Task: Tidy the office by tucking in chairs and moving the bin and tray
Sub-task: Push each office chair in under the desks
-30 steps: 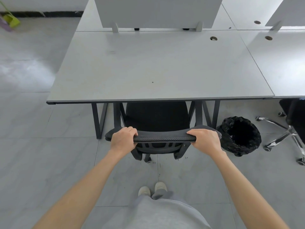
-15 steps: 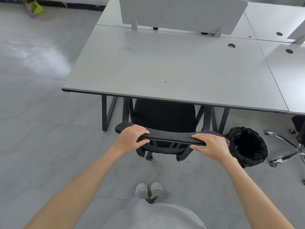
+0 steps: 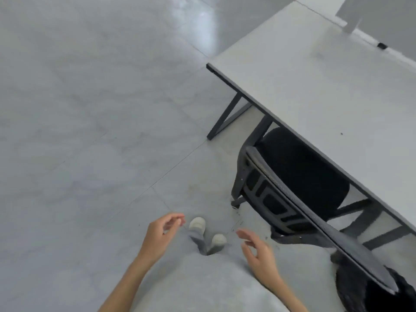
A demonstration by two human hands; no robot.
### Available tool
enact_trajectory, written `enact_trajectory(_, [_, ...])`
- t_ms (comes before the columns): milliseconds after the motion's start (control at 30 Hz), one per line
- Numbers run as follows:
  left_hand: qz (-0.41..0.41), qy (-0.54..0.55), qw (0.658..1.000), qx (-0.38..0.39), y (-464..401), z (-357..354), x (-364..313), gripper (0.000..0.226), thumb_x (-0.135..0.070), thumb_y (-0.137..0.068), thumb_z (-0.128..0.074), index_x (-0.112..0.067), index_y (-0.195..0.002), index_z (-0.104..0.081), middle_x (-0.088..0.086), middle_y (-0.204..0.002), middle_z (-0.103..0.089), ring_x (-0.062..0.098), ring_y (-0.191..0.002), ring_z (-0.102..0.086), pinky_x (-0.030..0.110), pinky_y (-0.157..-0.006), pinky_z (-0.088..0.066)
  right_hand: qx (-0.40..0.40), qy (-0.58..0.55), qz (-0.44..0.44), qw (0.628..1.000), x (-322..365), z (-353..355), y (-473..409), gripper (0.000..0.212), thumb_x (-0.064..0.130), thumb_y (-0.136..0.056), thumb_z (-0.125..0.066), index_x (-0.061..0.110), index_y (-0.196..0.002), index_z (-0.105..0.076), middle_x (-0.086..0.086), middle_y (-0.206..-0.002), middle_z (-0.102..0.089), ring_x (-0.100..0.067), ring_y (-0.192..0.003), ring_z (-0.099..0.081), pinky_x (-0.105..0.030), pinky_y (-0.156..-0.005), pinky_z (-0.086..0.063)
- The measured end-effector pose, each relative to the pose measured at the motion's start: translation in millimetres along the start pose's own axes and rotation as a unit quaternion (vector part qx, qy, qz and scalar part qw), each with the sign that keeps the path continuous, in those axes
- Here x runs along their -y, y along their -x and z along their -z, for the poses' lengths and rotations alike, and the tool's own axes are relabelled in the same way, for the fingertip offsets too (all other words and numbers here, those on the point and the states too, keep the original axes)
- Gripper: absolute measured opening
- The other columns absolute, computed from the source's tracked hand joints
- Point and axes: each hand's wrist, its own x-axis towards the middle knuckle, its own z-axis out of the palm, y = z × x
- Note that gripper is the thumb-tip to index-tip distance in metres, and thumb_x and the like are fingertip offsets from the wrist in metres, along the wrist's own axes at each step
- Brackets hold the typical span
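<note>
The black office chair point(image 3: 299, 176) stands pushed in under the grey desk point(image 3: 326, 86), its seat beneath the desktop and its backrest top edge sticking out toward me. My left hand point(image 3: 161, 233) hovers over the floor near my feet, fingers loosely curled and holding nothing. My right hand point(image 3: 256, 251) is also free, fingers relaxed, a short way left of the chair back. The black bin point(image 3: 369, 291) shows at the bottom right corner, partly hidden behind the chair back. No tray is in view.
Grey tiled floor point(image 3: 90, 131) spreads wide to the left. The desk's dark metal legs point(image 3: 227, 118) stand by its near corner. A grey divider panel point(image 3: 369, 10) rises at the desk's far edge. My white shoes point(image 3: 198, 224) are below me.
Both hands have let go of the chair back and dropped toward my body. The view has swung left, so desk and chair now sit at the right.
</note>
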Motion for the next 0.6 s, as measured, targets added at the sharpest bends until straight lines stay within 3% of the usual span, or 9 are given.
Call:
enact_trajectory(100, [0.057,0.028,0.994,-0.086,27.3,27.7,22.6,0.034,-0.006,-0.09,-0.054,-0.039,-0.093,-0.064,-0.021,-0.087,-0.07,-0.002,-0.082,-0.066,0.008,-0.072,-0.048,0.09,-0.037,-0.006,0.995,36.0,-20.3,-46.2,0.034,0.004,-0.09,-0.05,0.037,-0.101,-0.053,0.022,-0.103,-0.063,0.018,-0.095,-0.054,-0.015,-0.086,-0.046])
enact_trajectory(167, [0.082,0.049,0.983,-0.154,33.7,44.8,35.9,0.03,-0.004,-0.09,-0.054,-0.031,-0.09,-0.068,-0.019,-0.088,-0.071,-0.001,-0.083,-0.066,0.007,-0.072,-0.047,0.114,-0.053,0.024,0.992,72.2,-28.4,-87.3,0.033,0.002,-0.092,-0.049,0.032,-0.103,-0.055,0.012,-0.106,-0.064,0.016,-0.096,-0.055,-0.004,-0.08,-0.042])
enact_trajectory(300, [0.126,0.09,0.962,-0.224,2.1,77.6,55.7,0.024,-0.004,-0.091,-0.052,-0.024,-0.093,-0.066,-0.019,-0.091,-0.07,0.0,-0.084,-0.064,0.005,-0.072,-0.046,0.132,-0.081,0.086,0.984,145.2,-52.3,-194.3,0.025,0.005,-0.093,-0.048,0.024,-0.107,-0.058,0.012,-0.106,-0.065,0.01,-0.098,-0.057,-0.006,-0.082,-0.043])
enact_trajectory(433, [0.124,0.097,0.965,-0.212,-79.1,135.7,51.6,0.03,-0.004,-0.091,-0.051,-0.031,-0.091,-0.064,-0.021,-0.09,-0.07,0.0,-0.083,-0.065,0.005,-0.073,-0.047,0.123,-0.114,0.087,0.982,199.4,-86.7,-288.1,0.024,0.002,-0.093,-0.047,0.018,-0.107,-0.059,0.005,-0.103,-0.067,0.003,-0.094,-0.062,-0.008,-0.08,-0.045])
enact_trajectory(600, [0.044,0.026,0.987,-0.151,-205.4,236.7,1.6,0.022,-0.009,-0.091,-0.053,-0.027,-0.101,-0.063,-0.027,-0.088,-0.069,-0.004,-0.088,-0.063,0.003,-0.075,-0.044,0.093,-0.093,0.034,0.991,235.2,-107.4,-357.6,0.032,0.002,-0.091,-0.049,0.031,-0.097,-0.061,0.007,-0.1,-0.068,0.001,-0.094,-0.063,-0.013,-0.079,-0.046])
